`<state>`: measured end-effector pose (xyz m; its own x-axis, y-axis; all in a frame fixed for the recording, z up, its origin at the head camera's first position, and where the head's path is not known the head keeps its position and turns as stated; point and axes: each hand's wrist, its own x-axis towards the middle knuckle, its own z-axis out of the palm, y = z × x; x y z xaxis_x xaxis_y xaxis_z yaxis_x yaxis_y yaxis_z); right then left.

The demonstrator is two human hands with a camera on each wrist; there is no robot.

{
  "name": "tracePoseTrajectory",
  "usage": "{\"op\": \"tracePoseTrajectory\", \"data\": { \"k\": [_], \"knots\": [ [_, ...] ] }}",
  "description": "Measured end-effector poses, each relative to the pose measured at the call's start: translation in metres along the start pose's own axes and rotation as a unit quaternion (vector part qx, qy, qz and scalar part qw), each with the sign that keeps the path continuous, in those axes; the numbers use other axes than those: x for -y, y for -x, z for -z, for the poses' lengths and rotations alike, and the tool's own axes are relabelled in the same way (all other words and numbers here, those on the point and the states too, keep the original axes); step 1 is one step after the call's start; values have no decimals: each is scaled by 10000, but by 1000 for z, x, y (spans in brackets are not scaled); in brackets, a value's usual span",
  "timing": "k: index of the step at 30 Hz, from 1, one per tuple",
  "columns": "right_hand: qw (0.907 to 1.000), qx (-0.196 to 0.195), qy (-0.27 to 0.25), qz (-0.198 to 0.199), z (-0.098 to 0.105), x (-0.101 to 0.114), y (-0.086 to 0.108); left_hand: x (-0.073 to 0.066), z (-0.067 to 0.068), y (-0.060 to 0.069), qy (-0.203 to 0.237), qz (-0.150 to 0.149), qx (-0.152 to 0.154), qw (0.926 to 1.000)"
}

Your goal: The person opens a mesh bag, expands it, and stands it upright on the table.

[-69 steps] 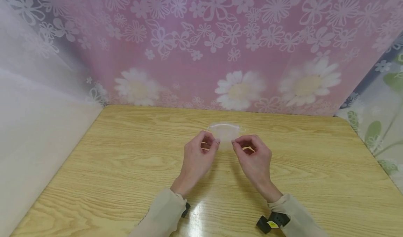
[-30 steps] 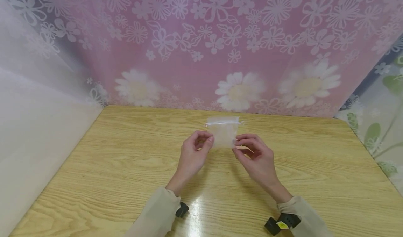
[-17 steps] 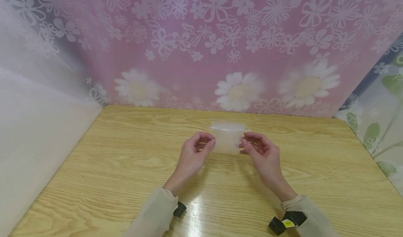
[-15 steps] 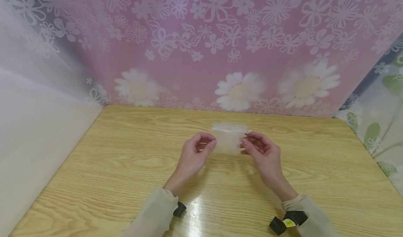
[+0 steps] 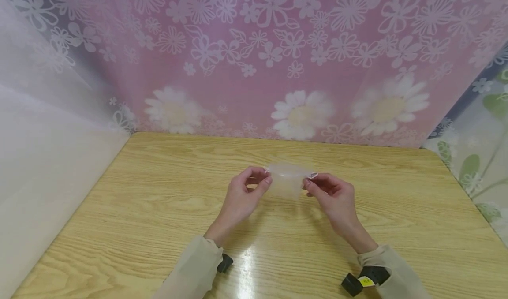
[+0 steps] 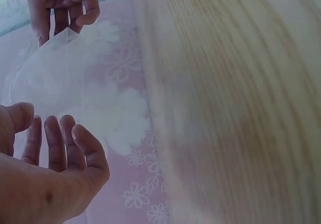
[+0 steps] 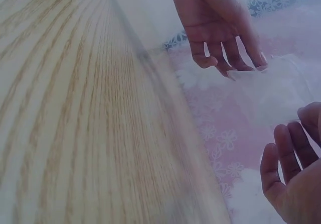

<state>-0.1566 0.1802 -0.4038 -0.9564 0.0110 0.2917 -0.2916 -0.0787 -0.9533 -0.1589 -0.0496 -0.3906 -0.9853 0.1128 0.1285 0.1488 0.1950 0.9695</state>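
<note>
A small sheer white drawstring pouch (image 5: 285,186) is held above the table between both hands, its drawstring edge toward the top. My left hand (image 5: 241,197) pinches its left side near the drawstring end. On the opposite side, my right hand (image 5: 335,204) pinches the right edge, where a small loop of cord shows by the index finger. The left wrist view has the thin fabric of the pouch (image 6: 52,76) stretched between the hands. From the right wrist, the pouch (image 7: 273,93) looks see-through, and nothing inside can be made out.
The wood-grain table (image 5: 158,211) extends all around the hands. A pink flowered curtain (image 5: 230,83) hangs along its back edge. White cloth (image 5: 51,158) borders the left side, and a leaf-patterned cloth (image 5: 476,158) the right.
The pouch has come lower and tilted, its top edge dropping toward me. My right hand has moved right and both hands now grip near the drawstring ends rather than the lower corners.
</note>
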Motion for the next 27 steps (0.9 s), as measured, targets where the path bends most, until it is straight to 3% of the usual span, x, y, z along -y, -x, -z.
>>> {"op": "tracePoseTrajectory", "data": {
  "k": [5, 13, 27],
  "knots": [
    [9996, 95, 240, -93, 1, -1, 0, -2, 4, 0, -111, 120, 191, 9997],
    [9860, 216, 1382, -910, 1, -2, 0, 3, 12, -3, -586, 629, 723, 9937],
    [9752, 676, 1101, -1799, 3, -11, -3, 19, 21, -12, -994, 783, 1393, 9821]
  ]
}}
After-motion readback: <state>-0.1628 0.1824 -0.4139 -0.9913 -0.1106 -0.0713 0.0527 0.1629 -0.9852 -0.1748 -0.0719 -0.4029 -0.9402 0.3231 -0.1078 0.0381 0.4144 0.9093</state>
